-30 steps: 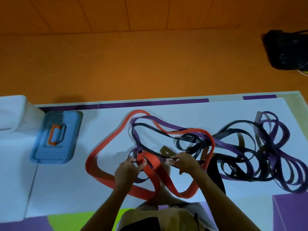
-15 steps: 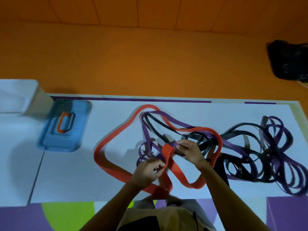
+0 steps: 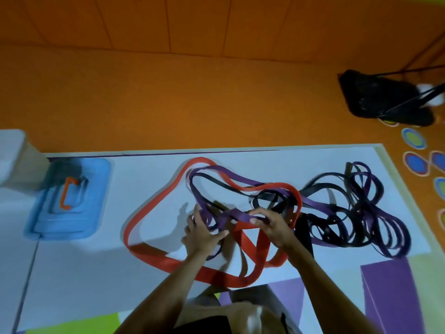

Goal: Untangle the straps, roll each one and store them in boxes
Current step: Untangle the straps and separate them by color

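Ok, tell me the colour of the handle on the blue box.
Orange. The handle shows best in the head view, the only one.

A black bag (image 3: 385, 97) lies on the orange floor (image 3: 168, 97) beyond the white mat (image 3: 72, 273).

I saw a white surface (image 3: 72, 273) set against the orange floor (image 3: 168, 104). On it a blue box (image 3: 96, 213) with an orange handle lay at the left. A wide red strap (image 3: 154, 198) looped across the middle, tangled with purple straps (image 3: 395, 227) and black straps (image 3: 320, 186) that spread rightward. A white container (image 3: 12, 160) stood at the far left.
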The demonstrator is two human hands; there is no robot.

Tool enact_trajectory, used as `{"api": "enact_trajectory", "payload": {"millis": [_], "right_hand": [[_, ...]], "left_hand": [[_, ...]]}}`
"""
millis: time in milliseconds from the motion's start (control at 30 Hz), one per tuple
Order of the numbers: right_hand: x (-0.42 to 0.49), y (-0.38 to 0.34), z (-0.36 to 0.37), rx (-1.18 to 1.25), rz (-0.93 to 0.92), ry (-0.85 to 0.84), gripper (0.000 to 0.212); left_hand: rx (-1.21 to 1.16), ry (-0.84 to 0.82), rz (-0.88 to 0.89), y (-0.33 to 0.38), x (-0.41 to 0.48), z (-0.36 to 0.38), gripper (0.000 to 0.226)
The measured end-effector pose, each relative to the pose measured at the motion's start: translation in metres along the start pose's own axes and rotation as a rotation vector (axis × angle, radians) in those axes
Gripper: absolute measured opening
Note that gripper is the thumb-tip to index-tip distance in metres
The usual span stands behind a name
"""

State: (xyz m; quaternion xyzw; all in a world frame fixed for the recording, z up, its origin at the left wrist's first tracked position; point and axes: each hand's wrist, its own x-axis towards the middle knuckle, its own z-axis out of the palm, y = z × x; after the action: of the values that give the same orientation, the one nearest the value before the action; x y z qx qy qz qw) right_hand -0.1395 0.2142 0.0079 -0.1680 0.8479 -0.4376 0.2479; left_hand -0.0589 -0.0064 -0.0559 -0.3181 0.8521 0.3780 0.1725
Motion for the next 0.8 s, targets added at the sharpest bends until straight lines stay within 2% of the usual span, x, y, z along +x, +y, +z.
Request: {"api": "enact_trajectory", "payload": {"millis": [67, 100, 200, 267, 367, 467, 500, 667, 800], "right_hand": [[-0.009, -0.001, 0.002, -0.001, 0.001, 0.024, 0.022], [-0.012, -0.001, 0.003, 0.003, 0.005, 0.044, 0.026], [-0.019, -0.002, 0.005, 0.001, -0.023, 0.056, 0.030], [-0.024, -0.001, 0.007, -0.014, -0.017, 0.067, 0.031], [-0.025, -0.006, 0.008, -0.047, -0.013, 0.080, 0.035], [-0.018, -0.016, 0.012, -0.123, -0.077, 0.039, 0.015], [-0.015, -0.017, 0.015, -0.148, -0.088, 0.038, 0.012], [-0.001, -0.011, 0.032, -0.146, 0.005, 0.114, 0.009], [0.008, -0.030, 0.027, -0.057, 0.024, 0.150, 0.011]], "left_hand": [[-0.022, 0.007, -0.090, 0.005, 0.006, 0.004, 0.118], [-0.054, 0.026, -0.122, 0.006, 0.011, 0.007, 0.106], [-0.228, -0.061, -0.185, 0.003, 0.023, 0.006, 0.043], [-0.321, -0.136, -0.236, -0.004, 0.027, 0.001, 0.021], [-0.578, -0.160, -0.275, -0.011, 0.021, -0.023, 0.021], [-0.681, -0.074, -0.168, -0.007, 0.008, -0.070, 0.016], [-0.657, -0.027, -0.111, -0.003, 0.004, -0.086, 0.016], [-0.444, 0.132, 0.123, 0.027, -0.005, -0.141, 0.044], [-0.191, 0.313, 0.251, 0.064, -0.013, -0.170, 0.039]]}}
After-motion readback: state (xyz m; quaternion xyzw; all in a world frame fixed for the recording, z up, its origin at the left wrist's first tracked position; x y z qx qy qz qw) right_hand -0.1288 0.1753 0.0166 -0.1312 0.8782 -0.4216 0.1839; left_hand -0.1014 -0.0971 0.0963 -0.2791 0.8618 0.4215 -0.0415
